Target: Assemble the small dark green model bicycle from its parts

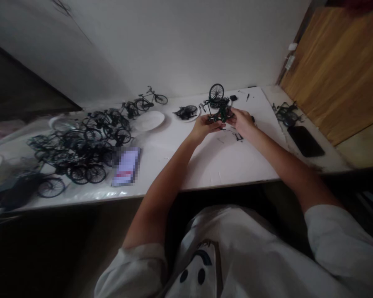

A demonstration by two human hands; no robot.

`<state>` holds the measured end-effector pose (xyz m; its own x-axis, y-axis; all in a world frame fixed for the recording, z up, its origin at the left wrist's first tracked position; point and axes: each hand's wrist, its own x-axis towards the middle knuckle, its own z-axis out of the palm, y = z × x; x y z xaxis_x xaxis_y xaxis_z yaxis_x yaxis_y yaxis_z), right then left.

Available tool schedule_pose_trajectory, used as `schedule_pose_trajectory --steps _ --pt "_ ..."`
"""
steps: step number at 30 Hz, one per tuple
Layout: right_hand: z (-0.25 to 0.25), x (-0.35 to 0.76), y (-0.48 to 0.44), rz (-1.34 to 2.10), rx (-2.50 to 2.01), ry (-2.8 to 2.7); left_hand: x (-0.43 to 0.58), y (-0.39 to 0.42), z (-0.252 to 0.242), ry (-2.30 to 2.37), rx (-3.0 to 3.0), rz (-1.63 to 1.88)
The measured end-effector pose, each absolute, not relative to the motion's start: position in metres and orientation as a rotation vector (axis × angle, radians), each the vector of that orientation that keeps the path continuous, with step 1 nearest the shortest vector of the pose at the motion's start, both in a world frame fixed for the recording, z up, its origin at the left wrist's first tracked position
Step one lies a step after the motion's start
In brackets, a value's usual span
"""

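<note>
A small dark model bicycle (223, 114) is held up over the white board, between my two hands. One spoked wheel (216, 93) stands upright at its far side; whether it belongs to the held model I cannot tell. My left hand (204, 126) grips the model's left end, with the fingers under it. On the right end, the fingers of my right hand (240, 120) are closed. Beneath and just in front of my hands, thin dark parts (238, 136) lie on the board. A plate (194, 118) with dark pieces sits to the left of my hands.
Many model bicycles (81, 145) crowd the left side. Near them are a white plate (149, 121) and a blurred-out phone-like object (126, 166). A black phone (306, 141) and more dark parts (287, 113) lie at the right. The wall stands behind the white board (205, 165).
</note>
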<state>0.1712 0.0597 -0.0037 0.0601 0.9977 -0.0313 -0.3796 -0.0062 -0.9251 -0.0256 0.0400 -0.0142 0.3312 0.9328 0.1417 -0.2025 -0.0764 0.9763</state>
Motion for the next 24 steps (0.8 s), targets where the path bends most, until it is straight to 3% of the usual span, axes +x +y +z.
schedule_pose_trajectory --steps 24 --pt "-0.0001 0.1681 0.0526 1.258 -1.158 -0.951 -0.0243 0.0415 -0.0180 0.778 1.303 1.131"
